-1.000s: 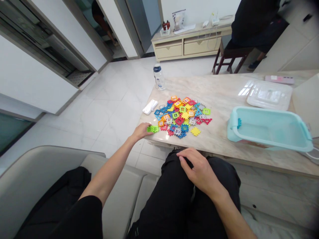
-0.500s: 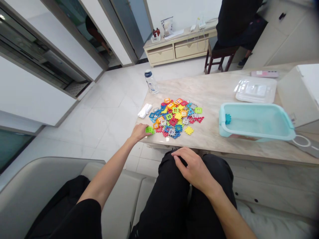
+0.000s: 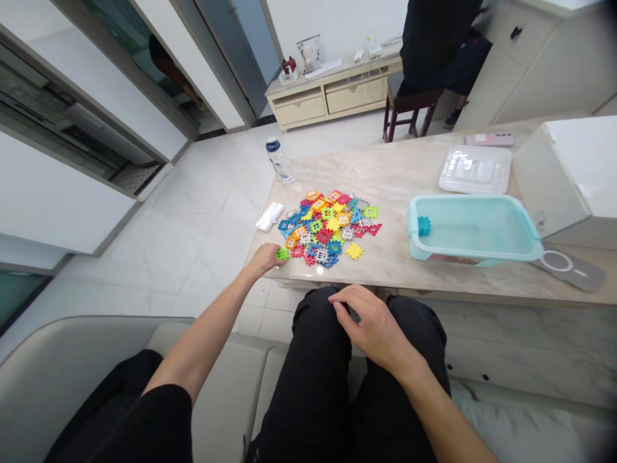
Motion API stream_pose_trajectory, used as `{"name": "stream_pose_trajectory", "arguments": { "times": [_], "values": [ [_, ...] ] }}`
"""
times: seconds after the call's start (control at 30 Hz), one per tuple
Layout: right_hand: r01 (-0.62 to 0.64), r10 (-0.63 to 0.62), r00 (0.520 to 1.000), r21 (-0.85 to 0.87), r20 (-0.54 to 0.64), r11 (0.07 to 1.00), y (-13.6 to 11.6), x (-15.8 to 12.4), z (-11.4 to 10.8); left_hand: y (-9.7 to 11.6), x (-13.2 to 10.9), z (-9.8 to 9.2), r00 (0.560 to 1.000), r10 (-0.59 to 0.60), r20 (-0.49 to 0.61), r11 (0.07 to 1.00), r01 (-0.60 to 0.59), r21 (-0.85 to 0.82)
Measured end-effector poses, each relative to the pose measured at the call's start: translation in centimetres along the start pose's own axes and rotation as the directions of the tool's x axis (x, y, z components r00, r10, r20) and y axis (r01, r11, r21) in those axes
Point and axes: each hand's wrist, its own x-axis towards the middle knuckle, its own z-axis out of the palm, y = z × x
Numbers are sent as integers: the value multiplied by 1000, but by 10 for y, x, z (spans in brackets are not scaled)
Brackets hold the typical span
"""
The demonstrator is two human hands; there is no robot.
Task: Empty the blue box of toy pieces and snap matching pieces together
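Note:
At the near left corner of the table, my left hand [image 3: 264, 258] grips a green interlocking building tile [image 3: 283, 254] between thumb and fingers. The tile is beside the near left edge of a heap of interlocking building tiles [image 3: 324, 235] in blue, red, orange, yellow, green and grey. A yellow sun-shaped tile [image 3: 354, 251] lies apart at the heap's right side. My right hand [image 3: 371, 319] rests over my knees, holding nothing, its fingers loosely stretched and the thumb apart.
A pale turquoise tub [image 3: 475, 225] with one blue tile [image 3: 423, 226] inside stands on the right. Behind it are a clear lid [image 3: 475, 168] and a white box [image 3: 569, 173]. A water bottle [image 3: 281, 161] and a white pack [image 3: 269, 217] stand left. Someone in black [image 3: 436, 45] sits beyond.
The whole view has shifted, so table things appear farther left. My left hand keeps hold of the green tile, which looks slightly turned. My right hand stays at my knees.

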Motion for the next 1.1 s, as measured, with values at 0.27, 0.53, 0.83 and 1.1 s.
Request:
{"name": "stream_pose_trajectory", "arguments": {
  "times": [0.27, 0.53, 0.83, 1.1],
  "values": [
    [6, -6, 1000, -2, -3, 1000, 0, 2, 7, 1, -2, -2, 997, -43, -62, 984, 31, -175],
    [10, -13, 996, -36, -88, 999, 9, 8, 13, 26, -52, -28, 987, -158, -25, 403, 42, -914],
    [249, -245, 967, -40, 75, 968, -45, 26, 31, 124, -214, -51, 980, 197, 38, -173, 72, -982],
    [371, -362, 923, -51, 129, 927, -99, 0, 38, 147, -276, -47, 964, 264, -24, -202, 31, -979]
  ]
}}
